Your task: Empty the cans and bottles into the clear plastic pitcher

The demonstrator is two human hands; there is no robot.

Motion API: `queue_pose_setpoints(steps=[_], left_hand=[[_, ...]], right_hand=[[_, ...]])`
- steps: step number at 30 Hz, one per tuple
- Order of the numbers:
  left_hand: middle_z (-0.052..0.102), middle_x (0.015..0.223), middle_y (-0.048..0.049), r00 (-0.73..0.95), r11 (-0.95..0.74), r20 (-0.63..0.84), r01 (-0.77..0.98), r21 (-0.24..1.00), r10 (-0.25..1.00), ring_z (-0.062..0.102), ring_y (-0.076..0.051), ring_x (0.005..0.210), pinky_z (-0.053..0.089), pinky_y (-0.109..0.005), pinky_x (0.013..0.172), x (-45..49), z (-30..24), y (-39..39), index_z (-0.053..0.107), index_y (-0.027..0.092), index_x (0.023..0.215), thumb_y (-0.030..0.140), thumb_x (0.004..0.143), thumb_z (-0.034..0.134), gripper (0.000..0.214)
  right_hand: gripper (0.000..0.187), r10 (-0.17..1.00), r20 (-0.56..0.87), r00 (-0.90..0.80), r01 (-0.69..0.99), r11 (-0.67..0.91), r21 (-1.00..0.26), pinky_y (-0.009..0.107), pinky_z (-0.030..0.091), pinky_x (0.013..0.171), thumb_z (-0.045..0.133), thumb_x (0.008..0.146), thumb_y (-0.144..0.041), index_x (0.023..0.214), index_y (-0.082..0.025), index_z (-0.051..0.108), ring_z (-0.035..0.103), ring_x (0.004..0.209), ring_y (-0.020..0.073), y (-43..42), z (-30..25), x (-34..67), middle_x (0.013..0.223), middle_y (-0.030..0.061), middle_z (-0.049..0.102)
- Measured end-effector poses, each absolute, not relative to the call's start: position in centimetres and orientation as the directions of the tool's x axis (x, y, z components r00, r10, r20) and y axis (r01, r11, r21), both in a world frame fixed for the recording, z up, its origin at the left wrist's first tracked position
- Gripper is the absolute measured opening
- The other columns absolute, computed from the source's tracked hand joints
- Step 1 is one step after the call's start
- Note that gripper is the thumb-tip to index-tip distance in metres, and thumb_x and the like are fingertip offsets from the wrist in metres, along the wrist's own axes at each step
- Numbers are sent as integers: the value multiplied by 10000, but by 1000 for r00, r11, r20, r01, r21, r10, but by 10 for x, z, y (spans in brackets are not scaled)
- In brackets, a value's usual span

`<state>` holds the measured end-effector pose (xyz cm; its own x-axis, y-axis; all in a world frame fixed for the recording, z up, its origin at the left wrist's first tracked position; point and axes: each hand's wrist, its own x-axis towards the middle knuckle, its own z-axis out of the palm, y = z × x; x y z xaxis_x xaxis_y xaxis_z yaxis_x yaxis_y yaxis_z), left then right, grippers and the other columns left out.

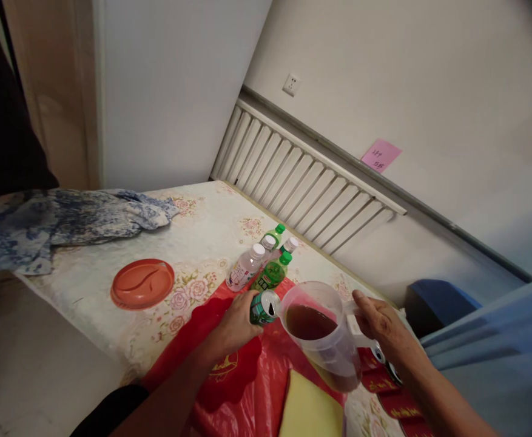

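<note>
My left hand (pixel 236 321) is wrapped round a green drink can (pixel 264 308), whose opened top faces the pitcher. In my right hand (pixel 379 318) is the handle of a clear plastic pitcher (pixel 323 340), tilted toward the can. Brown liquid (pixel 309 321) lies inside the pitcher, and the can's top is close to its rim; I cannot tell whether they touch. Just beyond the can stand several bottles, among them a green-capped bottle (pixel 272 273) and a white-capped bottle (pixel 246 267).
Red plastic sheeting (pixel 233 403) and a yellow cloth (pixel 313 406) lie in front of me on the flowered tablecloth (pixel 215 212). An orange lid (pixel 142 283) and a blue-patterned cloth (pixel 97 218) are to the left. A radiator (pixel 302 176) runs along the wall. Red packets (pixel 402 403) sit at right.
</note>
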<state>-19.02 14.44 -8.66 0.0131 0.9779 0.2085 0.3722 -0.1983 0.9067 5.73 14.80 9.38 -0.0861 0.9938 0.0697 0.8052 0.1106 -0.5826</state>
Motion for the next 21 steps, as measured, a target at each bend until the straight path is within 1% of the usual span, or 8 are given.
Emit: queue_pose_setpoints(steps=[6,10,14,18,21], left_hand=[[611,1220,-15,20,-210,218,363,908,976,560,-195,1153,414,-266,962,-190,-88,145,486,316,1147,221,671,684,524],[611,1218,-28,16,-213,222,350,912,975,560,-203,1156,416,-270,963,-189,-87,144,490,305,1154,226,666,688,532],[615,1230,-11,18,-194,201,368,910,979,557,-216,1171,409,-289,970,-190,-87,145,486,323,1158,183,642,674,567],[613,1222,-16,24,-205,211,372,906,977,560,-210,1152,415,-271,961,-190,-88,145,491,307,1148,141,614,661,585],[598,1244,-13,28,-195,199,381,904,979,548,-201,1167,413,-254,963,-191,-84,143,488,309,1149,132,621,655,582]], right_hand=[[560,993,62,-106,846,122,-519,274,262,466,340,817,-685,473,-242,338,296,462,120,153,96,57,463,-26,331],[570,997,42,-69,846,81,-527,271,215,455,361,796,-713,474,-245,308,241,454,107,153,96,55,461,-49,273],[581,996,37,-77,849,85,-522,269,201,452,351,799,-723,473,-245,298,231,452,102,155,95,55,460,-54,263],[577,995,32,-97,851,100,-516,271,202,438,333,824,-705,473,-248,305,232,443,105,156,94,57,451,-53,260],[575,993,40,-111,844,115,-524,268,207,430,342,836,-694,477,-246,311,243,440,106,158,94,60,451,-50,271]])
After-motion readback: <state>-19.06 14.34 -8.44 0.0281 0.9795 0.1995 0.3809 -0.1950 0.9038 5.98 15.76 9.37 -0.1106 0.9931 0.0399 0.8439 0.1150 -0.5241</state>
